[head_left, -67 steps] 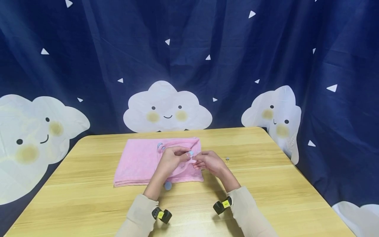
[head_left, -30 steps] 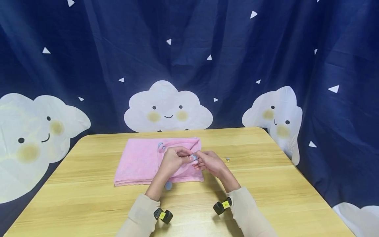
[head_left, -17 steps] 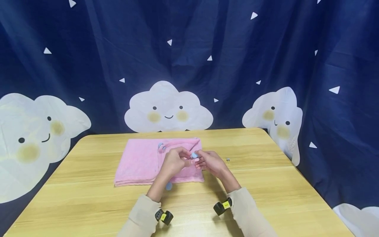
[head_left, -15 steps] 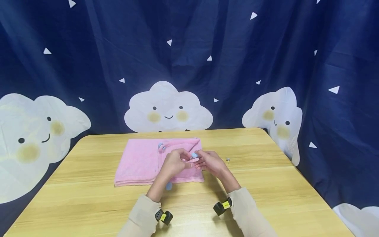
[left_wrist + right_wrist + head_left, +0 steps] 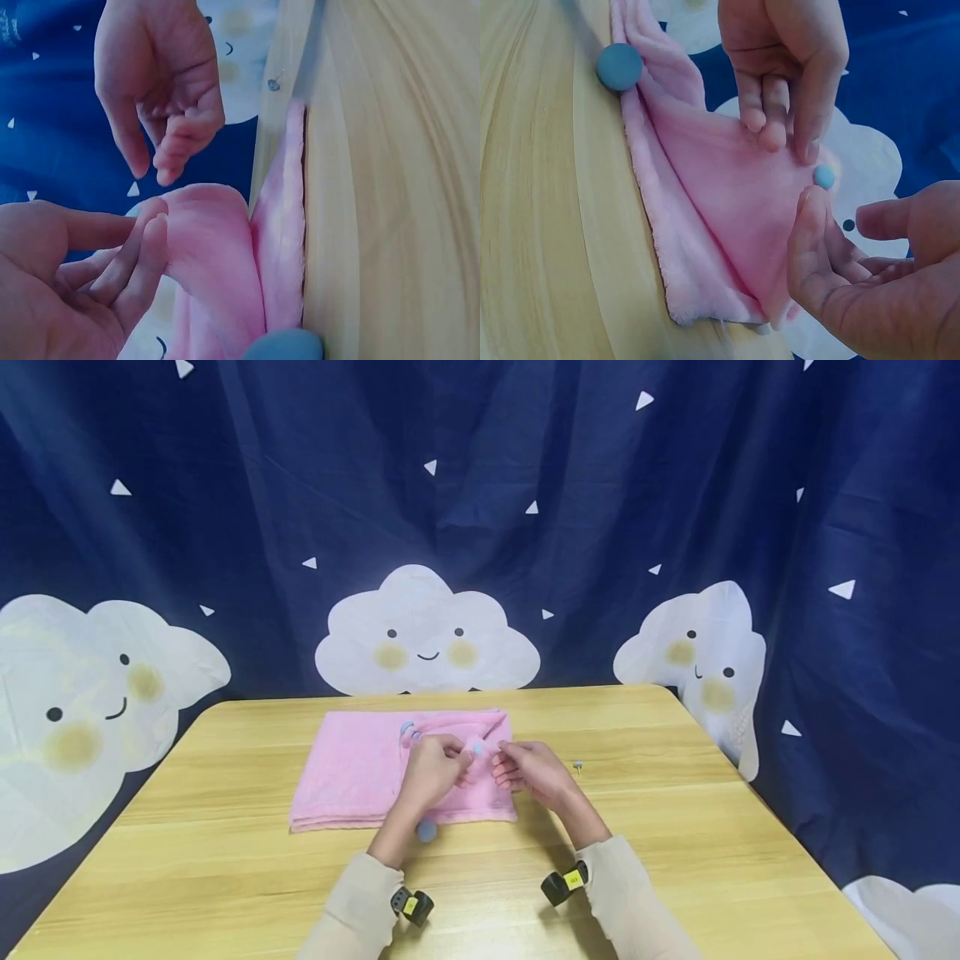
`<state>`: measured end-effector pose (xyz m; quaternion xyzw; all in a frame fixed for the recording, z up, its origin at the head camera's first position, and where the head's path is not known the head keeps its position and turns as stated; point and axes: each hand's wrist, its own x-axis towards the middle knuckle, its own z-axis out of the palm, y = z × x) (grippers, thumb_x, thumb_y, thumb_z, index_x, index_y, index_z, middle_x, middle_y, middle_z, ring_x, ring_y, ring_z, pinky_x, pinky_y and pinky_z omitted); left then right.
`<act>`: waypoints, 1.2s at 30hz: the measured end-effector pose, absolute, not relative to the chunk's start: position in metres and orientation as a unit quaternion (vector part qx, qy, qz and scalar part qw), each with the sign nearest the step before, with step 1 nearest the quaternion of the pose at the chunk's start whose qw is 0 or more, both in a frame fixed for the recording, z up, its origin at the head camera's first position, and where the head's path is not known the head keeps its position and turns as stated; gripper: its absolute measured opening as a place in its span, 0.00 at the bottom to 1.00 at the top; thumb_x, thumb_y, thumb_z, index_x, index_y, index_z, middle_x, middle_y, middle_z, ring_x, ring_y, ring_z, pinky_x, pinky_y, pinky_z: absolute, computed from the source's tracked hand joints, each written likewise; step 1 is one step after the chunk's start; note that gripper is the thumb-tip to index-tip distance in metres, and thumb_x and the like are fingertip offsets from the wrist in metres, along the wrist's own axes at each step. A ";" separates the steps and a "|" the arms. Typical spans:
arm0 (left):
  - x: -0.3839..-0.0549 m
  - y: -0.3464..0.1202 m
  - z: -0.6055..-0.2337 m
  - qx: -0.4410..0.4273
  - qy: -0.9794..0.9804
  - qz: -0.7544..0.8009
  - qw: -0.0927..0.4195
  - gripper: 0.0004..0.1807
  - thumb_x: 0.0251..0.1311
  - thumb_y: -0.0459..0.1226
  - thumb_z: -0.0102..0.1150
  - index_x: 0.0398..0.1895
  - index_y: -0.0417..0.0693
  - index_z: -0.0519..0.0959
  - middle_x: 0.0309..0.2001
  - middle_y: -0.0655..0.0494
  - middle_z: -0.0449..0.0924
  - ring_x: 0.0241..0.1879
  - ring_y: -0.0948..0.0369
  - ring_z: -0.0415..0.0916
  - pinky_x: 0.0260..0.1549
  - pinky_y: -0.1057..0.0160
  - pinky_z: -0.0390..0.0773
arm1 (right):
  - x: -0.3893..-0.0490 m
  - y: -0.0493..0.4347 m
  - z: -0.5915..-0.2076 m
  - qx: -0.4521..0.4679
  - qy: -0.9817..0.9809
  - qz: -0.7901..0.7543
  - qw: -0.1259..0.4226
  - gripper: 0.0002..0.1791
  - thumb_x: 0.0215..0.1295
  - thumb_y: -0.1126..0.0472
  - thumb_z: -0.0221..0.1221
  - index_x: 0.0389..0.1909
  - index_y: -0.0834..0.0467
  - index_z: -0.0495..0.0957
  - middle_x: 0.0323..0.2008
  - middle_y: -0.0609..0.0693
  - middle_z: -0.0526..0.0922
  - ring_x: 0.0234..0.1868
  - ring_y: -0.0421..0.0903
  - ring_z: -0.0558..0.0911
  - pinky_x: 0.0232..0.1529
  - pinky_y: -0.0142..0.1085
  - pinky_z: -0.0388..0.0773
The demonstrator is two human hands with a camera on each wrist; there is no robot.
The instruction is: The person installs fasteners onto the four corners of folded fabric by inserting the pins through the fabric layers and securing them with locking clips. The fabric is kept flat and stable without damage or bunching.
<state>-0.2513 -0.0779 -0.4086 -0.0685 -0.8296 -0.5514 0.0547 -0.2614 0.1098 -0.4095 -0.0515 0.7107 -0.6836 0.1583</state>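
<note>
A folded pink plush cloth (image 5: pixel 348 768) lies on the table, and part of it is lifted between the hands. My left hand (image 5: pixel 431 768) pinches this raised fold between thumb and fingertips. On the fold sits a small light blue round cap (image 5: pixel 824 176), just beyond the left fingertips. My right hand (image 5: pixel 534 770) is close by on the right; its thumb stands apart from its bent fingers, with nothing held between them. In the right wrist view its fingertips are close to the cap and the cloth edge; whether they touch the cloth I cannot tell.
A grey-blue round knob (image 5: pixel 426 831) sits at the cloth's front edge. Further blue round pieces (image 5: pixel 408 730) show on the cloth's upper part. A small pin with a grey head (image 5: pixel 577 765) lies on the wooden table (image 5: pixel 660 827), right of the cloth. A dark blue curtain (image 5: pixel 585 527) hangs behind.
The right fingers, earlier holding the blue cap, have come off it. The cap now sits further left on the raised cloth. The left hand has shifted slightly left and still pinches the fold.
</note>
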 end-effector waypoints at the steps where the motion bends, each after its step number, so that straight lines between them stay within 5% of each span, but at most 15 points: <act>1: -0.252 -0.080 -0.409 -0.059 -0.821 -0.564 0.058 0.05 0.62 0.29 0.64 0.36 0.33 0.84 0.26 0.43 0.86 0.18 0.59 0.83 0.20 0.62 0.84 | -0.261 0.110 -0.409 -0.050 0.711 -0.684 0.157 0.21 0.79 0.60 0.47 0.50 0.77 0.75 0.27 0.48 0.81 0.27 0.39 0.80 0.33 0.30 0.81; 8: -0.260 -0.095 -0.413 0.022 -0.802 -0.588 0.104 0.10 0.61 0.32 0.65 0.43 0.35 0.84 0.28 0.47 0.89 0.22 0.58 0.87 0.27 0.61 0.86 | -0.262 0.111 -0.408 -0.035 0.702 -0.698 0.139 0.15 0.77 0.64 0.48 0.44 0.74 0.76 0.27 0.49 0.80 0.27 0.39 0.79 0.34 0.31 0.80; 12: -0.264 -0.102 -0.416 0.047 -0.805 -0.578 0.123 0.14 0.63 0.34 0.63 0.51 0.38 0.83 0.34 0.49 0.90 0.31 0.56 0.89 0.47 0.57 0.84 | -0.262 0.111 -0.408 -0.032 0.698 -0.702 0.136 0.14 0.76 0.64 0.49 0.43 0.73 0.76 0.26 0.49 0.79 0.26 0.39 0.79 0.34 0.31 0.80; 16: -0.266 -0.105 -0.416 0.051 -0.806 -0.578 0.115 0.20 0.64 0.37 0.61 0.59 0.40 0.80 0.47 0.45 0.89 0.51 0.50 0.86 0.63 0.50 0.75 | -0.262 0.111 -0.408 -0.033 0.696 -0.704 0.137 0.14 0.76 0.65 0.48 0.43 0.73 0.76 0.27 0.49 0.80 0.26 0.39 0.79 0.33 0.30 0.80; 21: -0.265 -0.108 -0.414 0.044 -0.815 -0.572 0.082 0.32 0.68 0.39 0.58 0.73 0.40 0.66 0.66 0.38 0.75 0.67 0.44 0.73 0.67 0.49 0.71 | -0.262 0.111 -0.408 -0.036 0.698 -0.701 0.138 0.14 0.76 0.65 0.48 0.43 0.74 0.76 0.26 0.48 0.79 0.26 0.39 0.79 0.33 0.30 0.80; 25: -0.264 -0.107 -0.410 0.047 -0.815 -0.572 0.080 0.40 0.68 0.38 0.58 0.80 0.44 0.52 0.71 0.35 0.68 0.71 0.42 0.66 0.70 0.47 0.66 | -0.262 0.112 -0.408 -0.037 0.699 -0.701 0.136 0.14 0.76 0.65 0.48 0.42 0.74 0.76 0.26 0.49 0.79 0.26 0.39 0.79 0.33 0.30 0.80; 33: -0.261 -0.097 -0.408 -0.004 -0.810 -0.579 0.092 0.24 0.67 0.32 0.55 0.66 0.40 0.74 0.62 0.41 0.80 0.57 0.47 0.82 0.54 0.53 0.83 | -0.262 0.112 -0.407 -0.039 0.700 -0.701 0.134 0.13 0.75 0.66 0.48 0.42 0.73 0.76 0.26 0.49 0.80 0.26 0.39 0.79 0.33 0.30 0.80; 36: -0.261 -0.096 -0.409 -0.032 -0.832 -0.547 0.082 0.19 0.67 0.32 0.57 0.60 0.40 0.80 0.59 0.42 0.82 0.58 0.46 0.82 0.57 0.51 0.80 | -0.262 0.112 -0.407 -0.039 0.700 -0.700 0.135 0.13 0.75 0.66 0.48 0.42 0.73 0.76 0.26 0.49 0.79 0.26 0.39 0.79 0.33 0.30 0.80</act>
